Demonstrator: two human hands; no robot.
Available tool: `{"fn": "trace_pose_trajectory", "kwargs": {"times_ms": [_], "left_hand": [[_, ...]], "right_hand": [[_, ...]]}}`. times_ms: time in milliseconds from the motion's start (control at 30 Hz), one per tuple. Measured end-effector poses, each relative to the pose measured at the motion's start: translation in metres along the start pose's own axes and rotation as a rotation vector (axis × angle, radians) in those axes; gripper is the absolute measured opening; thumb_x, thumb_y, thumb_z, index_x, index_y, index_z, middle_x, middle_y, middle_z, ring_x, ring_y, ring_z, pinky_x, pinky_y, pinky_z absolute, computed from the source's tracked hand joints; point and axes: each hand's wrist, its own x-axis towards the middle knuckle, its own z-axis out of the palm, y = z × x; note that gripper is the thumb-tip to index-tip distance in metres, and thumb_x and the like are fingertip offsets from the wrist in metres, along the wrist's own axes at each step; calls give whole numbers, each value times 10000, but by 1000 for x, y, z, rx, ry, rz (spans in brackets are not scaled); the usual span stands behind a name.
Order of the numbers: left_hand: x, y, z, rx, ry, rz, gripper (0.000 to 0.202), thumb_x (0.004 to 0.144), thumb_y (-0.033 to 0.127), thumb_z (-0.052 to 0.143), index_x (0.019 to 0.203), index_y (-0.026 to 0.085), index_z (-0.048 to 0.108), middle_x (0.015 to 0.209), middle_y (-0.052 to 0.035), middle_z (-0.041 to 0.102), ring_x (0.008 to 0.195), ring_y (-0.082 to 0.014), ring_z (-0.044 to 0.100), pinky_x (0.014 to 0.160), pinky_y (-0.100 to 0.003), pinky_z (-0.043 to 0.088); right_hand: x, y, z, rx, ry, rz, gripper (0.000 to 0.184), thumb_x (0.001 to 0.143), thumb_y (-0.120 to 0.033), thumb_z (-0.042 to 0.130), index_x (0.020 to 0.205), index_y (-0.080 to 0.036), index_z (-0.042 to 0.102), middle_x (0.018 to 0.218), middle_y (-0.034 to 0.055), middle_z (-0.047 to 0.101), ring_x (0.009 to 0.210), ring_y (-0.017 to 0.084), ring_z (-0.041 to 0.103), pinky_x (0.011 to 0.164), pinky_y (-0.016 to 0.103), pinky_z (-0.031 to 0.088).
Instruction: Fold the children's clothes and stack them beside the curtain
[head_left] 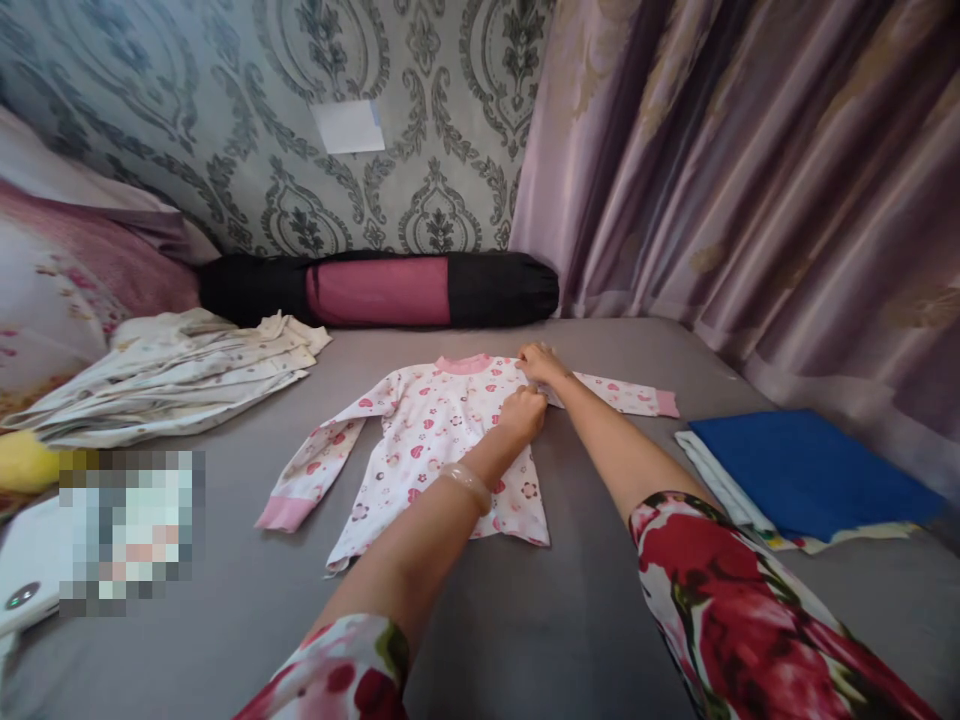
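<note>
A small white long-sleeved shirt with pink hearts and flowers lies spread on the grey bed sheet. Its collar and cuffs are pink, and the collar points away from me. My left hand, with a pale bangle on the wrist, is closed on the shirt near the right armpit. Just beyond it, my right hand pinches the fabric at the right shoulder. The right sleeve stretches out past my right wrist, while the left sleeve bends down toward me.
Folded blue and pale cloths lie at right. Rumpled cream clothing is at left, near a white device and a pixelated patch. A black and maroon bolster-shaped bag lies along the wall, beside purple curtains.
</note>
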Motion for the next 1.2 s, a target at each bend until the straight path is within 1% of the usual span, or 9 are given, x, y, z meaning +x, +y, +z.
{"fn": "trace_pose_trajectory", "kwargs": {"times_ms": [200, 333, 467, 600, 700, 867, 967, 1067, 1200], "left_hand": [[1, 1, 10, -44, 64, 15, 313, 916, 143, 356, 1036, 114, 643, 1096, -142, 622, 1072, -237, 569, 890, -335, 497], [-5, -6, 3, -143, 34, 51, 255, 896, 200, 440, 1024, 112, 642, 1062, -139, 648, 1035, -236, 600, 894, -336, 500], [-37, -34, -13, -284, 19, 114, 211, 862, 229, 518, 991, 123, 646, 1055, -124, 670, 963, -217, 633, 874, -313, 503], [-92, -75, -39, -355, 6, 50, 240, 863, 254, 503, 1021, 155, 656, 994, -96, 705, 917, -208, 648, 834, -306, 498], [-138, -116, -68, -425, 78, -154, 298, 872, 349, 489, 1049, 182, 662, 999, -69, 713, 874, -189, 648, 810, -286, 492], [-213, -210, -101, -314, 305, -775, 314, 847, 284, 425, 1035, 189, 657, 921, -46, 707, 881, -221, 640, 774, -310, 486], [-246, -250, -97, -266, 139, -978, 202, 772, 292, 504, 813, 173, 663, 737, -52, 672, 834, -260, 638, 689, -316, 465], [-256, -255, -84, -392, -37, -946, 201, 743, 365, 550, 720, 184, 632, 601, -13, 599, 725, -225, 612, 585, -281, 421], [-246, -228, -71, -447, -84, -859, 329, 737, 484, 583, 779, 159, 616, 652, 1, 589, 692, -195, 584, 557, -266, 395]], "right_hand": [[6, 4, 6, -3, -26, 30, 211, 921, -303, 532, 1058, -207, 660, 1205, 92, 633, 1123, 241, 545, 929, 362, 394], [0, -7, 3, -60, -3, 42, 243, 930, -255, 500, 1119, -182, 636, 1242, 125, 602, 1152, 257, 519, 953, 383, 370], [-16, -47, 10, -81, 112, -53, 321, 934, -145, 398, 1179, -154, 605, 1257, 150, 569, 1200, 265, 465, 989, 382, 337], [-32, -94, 34, 16, 101, -91, 384, 966, -269, 357, 1272, -119, 534, 1323, 165, 512, 1201, 285, 444, 988, 376, 347], [-38, -109, 48, 54, 173, -49, 468, 969, -372, 356, 1328, -93, 466, 1391, 177, 446, 1220, 308, 405, 1024, 407, 310], [-40, -108, 39, 78, 96, -28, 450, 956, -363, 374, 1319, -118, 476, 1388, 167, 445, 1235, 315, 390, 1018, 418, 313], [-41, -119, 28, 74, 89, -22, 398, 916, -226, 432, 1287, -110, 515, 1317, 192, 493, 1212, 316, 421, 991, 413, 330], [-39, -149, 26, 114, 137, -160, 406, 874, -69, 419, 1251, -128, 559, 1256, 169, 545, 1198, 271, 452, 1003, 362, 321], [-26, -199, 38, 284, 77, -262, 403, 880, -39, 397, 1203, -153, 610, 1223, 100, 603, 1173, 187, 504, 998, 248, 336]]}}
